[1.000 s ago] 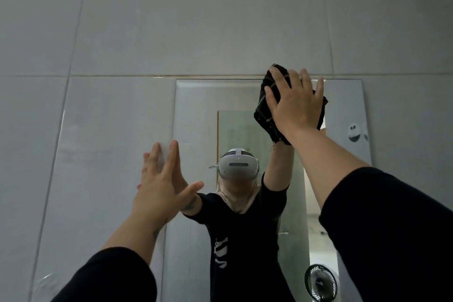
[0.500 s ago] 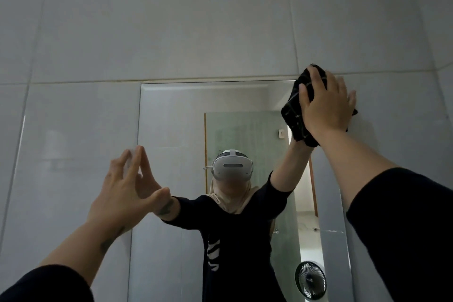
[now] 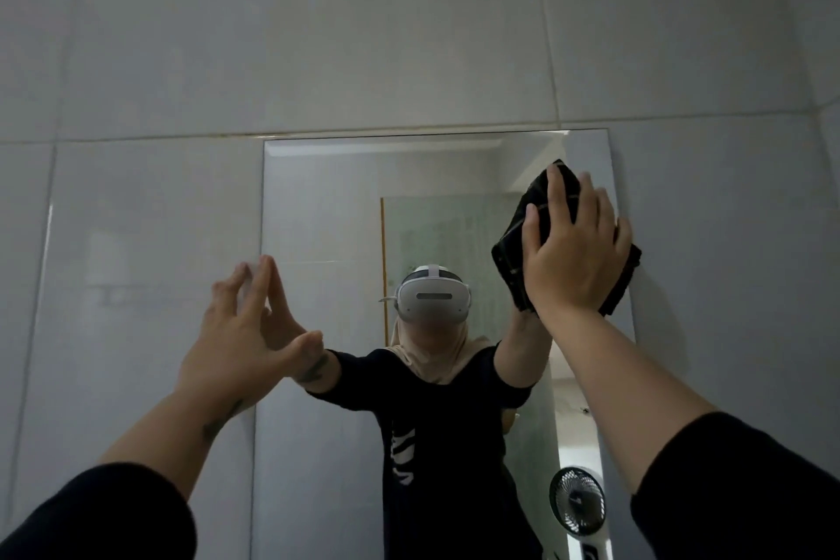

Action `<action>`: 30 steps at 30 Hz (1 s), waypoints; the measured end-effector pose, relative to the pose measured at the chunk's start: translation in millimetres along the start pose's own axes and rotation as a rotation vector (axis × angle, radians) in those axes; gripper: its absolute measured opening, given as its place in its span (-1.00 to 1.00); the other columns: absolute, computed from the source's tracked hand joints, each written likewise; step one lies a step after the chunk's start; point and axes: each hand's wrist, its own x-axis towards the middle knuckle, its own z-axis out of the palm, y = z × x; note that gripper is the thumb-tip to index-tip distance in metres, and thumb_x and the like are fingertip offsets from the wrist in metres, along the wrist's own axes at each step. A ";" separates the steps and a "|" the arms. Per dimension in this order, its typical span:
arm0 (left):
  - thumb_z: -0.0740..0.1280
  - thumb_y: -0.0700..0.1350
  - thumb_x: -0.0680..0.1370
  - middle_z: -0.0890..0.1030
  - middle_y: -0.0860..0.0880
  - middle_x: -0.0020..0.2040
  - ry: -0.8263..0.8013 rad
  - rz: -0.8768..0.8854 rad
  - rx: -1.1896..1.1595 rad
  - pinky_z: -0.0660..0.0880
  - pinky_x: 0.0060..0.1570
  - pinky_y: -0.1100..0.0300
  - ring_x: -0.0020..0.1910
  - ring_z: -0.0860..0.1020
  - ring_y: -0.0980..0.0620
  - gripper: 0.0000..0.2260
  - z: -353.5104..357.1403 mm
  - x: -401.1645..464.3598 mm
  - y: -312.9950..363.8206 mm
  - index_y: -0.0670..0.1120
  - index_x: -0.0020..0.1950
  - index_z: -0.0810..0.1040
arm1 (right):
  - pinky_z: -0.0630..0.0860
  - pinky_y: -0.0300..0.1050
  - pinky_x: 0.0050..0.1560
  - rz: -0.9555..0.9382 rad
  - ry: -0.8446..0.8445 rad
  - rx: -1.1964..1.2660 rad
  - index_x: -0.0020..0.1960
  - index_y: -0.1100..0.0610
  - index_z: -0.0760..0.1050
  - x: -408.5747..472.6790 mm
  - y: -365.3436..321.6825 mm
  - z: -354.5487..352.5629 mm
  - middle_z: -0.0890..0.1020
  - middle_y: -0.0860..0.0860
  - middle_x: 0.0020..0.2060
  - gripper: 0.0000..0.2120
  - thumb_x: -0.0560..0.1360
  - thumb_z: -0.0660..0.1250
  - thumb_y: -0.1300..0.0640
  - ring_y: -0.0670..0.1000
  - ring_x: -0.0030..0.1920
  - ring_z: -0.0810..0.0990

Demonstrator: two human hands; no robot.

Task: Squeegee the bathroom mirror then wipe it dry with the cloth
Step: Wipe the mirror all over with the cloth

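Black sleeves nearest. Left hand (image 3: 247,339) open, fingers spread, tips at mirror's left edge. Right hand (image 3: 573,255) flat, palm pressing dark folded cloth (image 3: 516,252) on mirror (image 3: 327,214) upper right; cloth long axis slanting up-left, soft, faint stripes. Mirror tall rectangle, bevelled glass, on glossy grey tiles (image 3: 363,36).

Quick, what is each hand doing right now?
Left hand: open, fingers spread, empty, touching the mirror at its left edge.
Right hand: flat, pressing the dark cloth against the mirror's upper right.
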 end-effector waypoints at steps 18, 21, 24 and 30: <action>0.14 0.34 0.49 -0.10 0.07 0.58 0.078 0.149 0.177 0.32 0.37 -0.12 0.54 -0.04 -0.01 -0.21 -9.1 -12.4 -24.2 0.09 0.54 -0.21 | 0.00 0.26 0.44 -0.417 -0.217 0.066 0.51 -0.10 0.11 -45.0 -182.8 8.1 0.26 0.11 0.49 -0.50 0.60 0.02 -0.14 0.19 0.50 0.16; -0.04 0.35 0.51 -0.07 0.02 0.58 0.106 0.218 0.278 0.23 0.43 -0.11 0.55 -0.07 -0.01 -0.27 -0.2 -29.5 -38.5 0.04 0.55 -0.21 | -0.08 0.27 0.45 -0.515 -0.265 0.095 0.51 -0.12 0.10 -57.7 -207.7 7.0 0.23 0.09 0.50 -0.48 0.58 0.01 -0.18 0.18 0.51 0.10; -0.09 0.34 0.53 -0.11 0.04 0.58 0.046 0.174 0.250 0.18 0.45 -0.11 0.55 -0.11 0.02 -0.29 12.9 -47.2 -50.7 0.02 0.55 -0.20 | -0.07 0.27 0.45 -0.632 -0.290 0.123 0.50 -0.12 0.15 -77.2 -221.3 7.0 0.25 0.09 0.49 -0.48 0.56 0.05 -0.19 0.19 0.51 0.12; 0.04 0.26 0.58 -0.40 0.03 0.52 -0.131 0.120 0.276 0.13 0.46 -0.16 0.51 -0.34 -0.01 -0.28 26.5 -65.0 -53.6 -0.03 0.56 -0.23 | -0.07 0.23 0.45 -0.674 -0.305 0.149 0.48 -0.13 0.18 -118.4 -216.9 5.9 0.28 0.08 0.47 -0.50 0.56 0.10 -0.15 0.18 0.49 0.17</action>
